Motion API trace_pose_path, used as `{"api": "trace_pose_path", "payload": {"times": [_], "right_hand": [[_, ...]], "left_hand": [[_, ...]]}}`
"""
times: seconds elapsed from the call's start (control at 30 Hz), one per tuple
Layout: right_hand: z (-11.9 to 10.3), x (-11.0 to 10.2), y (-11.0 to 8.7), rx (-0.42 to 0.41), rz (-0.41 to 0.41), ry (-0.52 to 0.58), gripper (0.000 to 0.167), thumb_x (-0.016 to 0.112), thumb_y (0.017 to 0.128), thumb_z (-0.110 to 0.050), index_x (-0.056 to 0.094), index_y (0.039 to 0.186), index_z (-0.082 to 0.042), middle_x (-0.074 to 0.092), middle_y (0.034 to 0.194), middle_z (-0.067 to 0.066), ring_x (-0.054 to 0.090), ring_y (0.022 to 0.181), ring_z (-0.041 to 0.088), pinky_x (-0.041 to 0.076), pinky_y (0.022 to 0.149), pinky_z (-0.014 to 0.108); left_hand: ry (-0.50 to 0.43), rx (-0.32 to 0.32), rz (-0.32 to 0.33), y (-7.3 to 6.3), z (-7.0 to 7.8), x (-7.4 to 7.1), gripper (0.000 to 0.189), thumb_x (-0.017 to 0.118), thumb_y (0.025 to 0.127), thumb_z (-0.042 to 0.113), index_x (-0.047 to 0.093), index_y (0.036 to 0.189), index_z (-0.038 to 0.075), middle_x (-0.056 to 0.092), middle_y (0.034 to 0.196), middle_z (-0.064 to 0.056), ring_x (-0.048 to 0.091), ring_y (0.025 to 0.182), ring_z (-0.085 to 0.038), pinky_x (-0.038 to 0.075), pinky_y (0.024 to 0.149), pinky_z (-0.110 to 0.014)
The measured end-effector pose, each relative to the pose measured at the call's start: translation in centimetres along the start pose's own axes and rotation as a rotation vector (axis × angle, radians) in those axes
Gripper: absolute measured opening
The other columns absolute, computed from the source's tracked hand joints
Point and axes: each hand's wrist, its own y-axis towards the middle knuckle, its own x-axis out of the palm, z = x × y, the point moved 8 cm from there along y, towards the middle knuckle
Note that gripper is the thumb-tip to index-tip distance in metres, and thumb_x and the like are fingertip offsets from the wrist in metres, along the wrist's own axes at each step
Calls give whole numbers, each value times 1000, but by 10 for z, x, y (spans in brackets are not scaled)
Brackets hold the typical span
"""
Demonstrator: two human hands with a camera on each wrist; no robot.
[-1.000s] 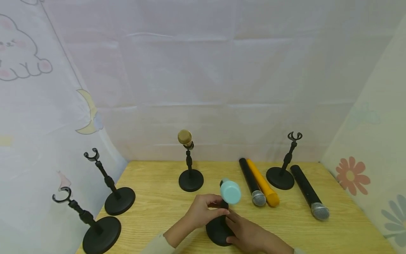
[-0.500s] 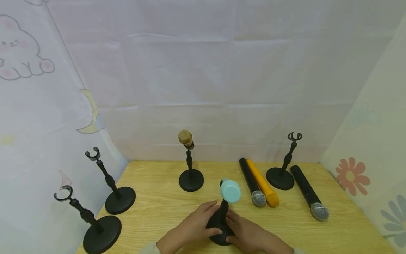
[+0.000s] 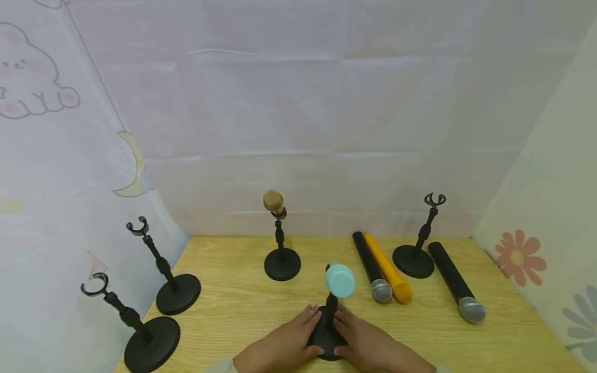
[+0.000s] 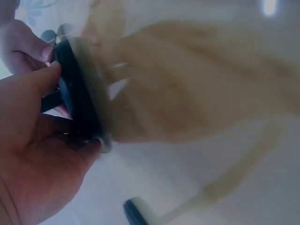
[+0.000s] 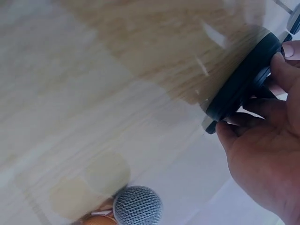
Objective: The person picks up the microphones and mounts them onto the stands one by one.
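In the head view, a black microphone stand [image 3: 327, 336] stands upright near the table's front edge. Its clip carries a microphone with a mint-green head [image 3: 340, 281], tipped toward me. My left hand [image 3: 286, 339] grips the left side of the round base, thumb at the front and fingers along the far edge. From the opposite side my right hand [image 3: 373, 339] holds the same base, thumb forward. Both wrist views show the base's rim [image 4: 79, 89] held between thumb and fingers, right at the tabletop. Some fingers behind the post are hidden.
A gold microphone [image 3: 273, 201] sits in a stand at the back. Two stands with bare clips, one at the left edge [image 3: 151, 344], another behind it [image 3: 179, 294], and one more back right [image 3: 413, 260]. Black [image 3: 368, 259] and orange [image 3: 387, 269] microphones lie right, with another black one [image 3: 450, 274].
My left hand has let go of the stand's post and come down to the left side of the base. The right hand stays on the base, and the stand has barely shifted.
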Motion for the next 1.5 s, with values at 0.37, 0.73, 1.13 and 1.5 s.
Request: {"api": "trace_pose_path", "payload": {"times": [0.37,0.73,1.13,1.5], "right_hand": [[-1,2,-2,80,19,-24,68,58,100,-49,49,150,-3,40,158,18,47,139,36,53,100,46],[-4,-6,6,29,78,-31,63,62,100,-40,51,147,1,42,155,17,50,136,37,53,99,46],[-15,-11,36,-8,105,-94,62,64,100,-37,52,145,3,45,153,19,47,139,36,51,103,44],[-45,-4,80,-41,89,-150,66,62,100,-41,46,151,-2,42,157,15,44,143,31,50,106,37]], "left_hand": [[141,34,53,3,13,-3,74,59,99,50,43,153,2,35,161,-11,37,148,-23,43,112,-29],[136,-36,47,8,9,-12,74,63,97,47,43,153,2,37,161,-11,36,148,-21,41,113,-29],[116,-85,73,6,-16,-24,79,67,95,49,42,153,0,38,159,-17,39,147,-26,41,114,-35],[76,-149,135,-22,-47,-40,81,75,90,43,46,149,-4,41,156,-21,46,141,-33,46,110,-42]]}}
